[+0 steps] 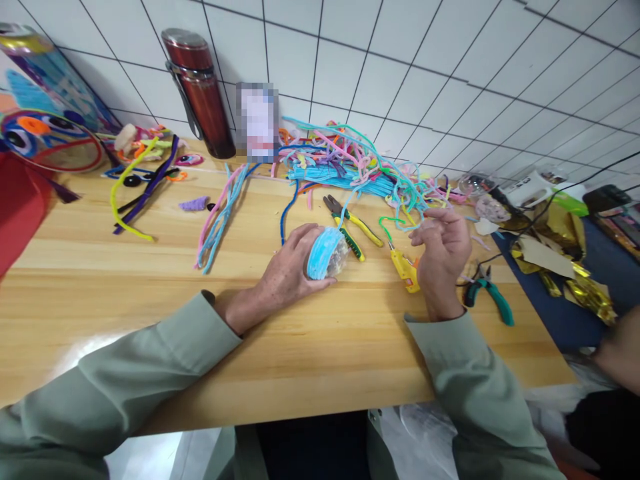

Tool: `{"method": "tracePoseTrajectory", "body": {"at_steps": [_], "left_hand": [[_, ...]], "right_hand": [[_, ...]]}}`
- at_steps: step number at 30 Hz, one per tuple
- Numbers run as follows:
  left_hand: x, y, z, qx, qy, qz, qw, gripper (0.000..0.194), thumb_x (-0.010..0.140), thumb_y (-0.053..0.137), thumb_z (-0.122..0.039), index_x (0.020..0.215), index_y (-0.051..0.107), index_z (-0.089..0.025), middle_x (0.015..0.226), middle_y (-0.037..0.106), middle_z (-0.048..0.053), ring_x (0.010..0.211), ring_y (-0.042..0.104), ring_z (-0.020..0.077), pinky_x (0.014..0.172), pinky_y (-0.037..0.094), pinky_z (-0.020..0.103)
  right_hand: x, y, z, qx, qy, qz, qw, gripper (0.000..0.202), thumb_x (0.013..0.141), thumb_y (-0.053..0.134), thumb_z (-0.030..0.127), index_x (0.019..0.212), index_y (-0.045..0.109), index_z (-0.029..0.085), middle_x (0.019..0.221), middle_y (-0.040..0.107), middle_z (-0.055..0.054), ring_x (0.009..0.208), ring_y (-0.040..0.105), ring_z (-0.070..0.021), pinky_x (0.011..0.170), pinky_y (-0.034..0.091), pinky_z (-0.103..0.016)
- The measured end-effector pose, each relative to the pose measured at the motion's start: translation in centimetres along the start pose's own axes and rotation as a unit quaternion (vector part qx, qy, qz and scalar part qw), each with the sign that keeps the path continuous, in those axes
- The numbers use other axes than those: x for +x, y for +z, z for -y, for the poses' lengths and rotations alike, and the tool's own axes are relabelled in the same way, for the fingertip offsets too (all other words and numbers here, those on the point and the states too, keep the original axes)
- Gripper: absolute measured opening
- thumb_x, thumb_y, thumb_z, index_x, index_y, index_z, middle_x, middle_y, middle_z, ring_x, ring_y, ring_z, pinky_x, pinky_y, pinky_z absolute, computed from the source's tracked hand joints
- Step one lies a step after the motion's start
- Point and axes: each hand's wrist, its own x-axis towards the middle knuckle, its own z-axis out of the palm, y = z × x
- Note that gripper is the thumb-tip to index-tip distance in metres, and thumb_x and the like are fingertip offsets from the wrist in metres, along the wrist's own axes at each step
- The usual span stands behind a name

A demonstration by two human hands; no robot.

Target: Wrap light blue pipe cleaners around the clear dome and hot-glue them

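Note:
My left hand (285, 273) is wrapped round a clear plastic ball (339, 259) just above the wooden table. Light blue pipe cleaner (323, 253) is wound side by side over part of the ball, and one loose strand rises from its top. To the right, my right hand (440, 250) is raised, fingers curled and pinched together; whatever lies between the fingertips cannot be made out against the pile behind. A yellow glue gun (404, 270) lies beside this hand. Yellow-and-black pliers (353, 227) rest behind the ball.
A tangled pile of pipe cleaners (340, 173) lies along the tiled wall. Blue and pink strands (223, 217) lie at left, near a red flask (200, 93). Teal-handled cutters (493, 297) sit right, beside gold foil (590, 293). Part of another person's arm (620, 350) shows at the right edge.

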Motion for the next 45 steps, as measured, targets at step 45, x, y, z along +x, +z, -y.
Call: {"method": "tracePoseTrajectory", "body": {"at_steps": [45], "left_hand": [[-0.2,0.3,0.3,-0.002,0.019,-0.022,1.000,0.116,0.074,0.103,-0.035,0.166,0.034,-0.029,0.157,0.057,0.017,0.149,0.060,0.0400,0.122,0.058,0.062]], "right_hand": [[-3.9,3.3,3.3,0.292,0.278,0.212,0.890,0.046,0.091,0.083,0.047,0.064,0.054,0.024,0.059,0.048,0.006,0.055,0.053,-0.0137,0.068,0.055,-0.033]]}}
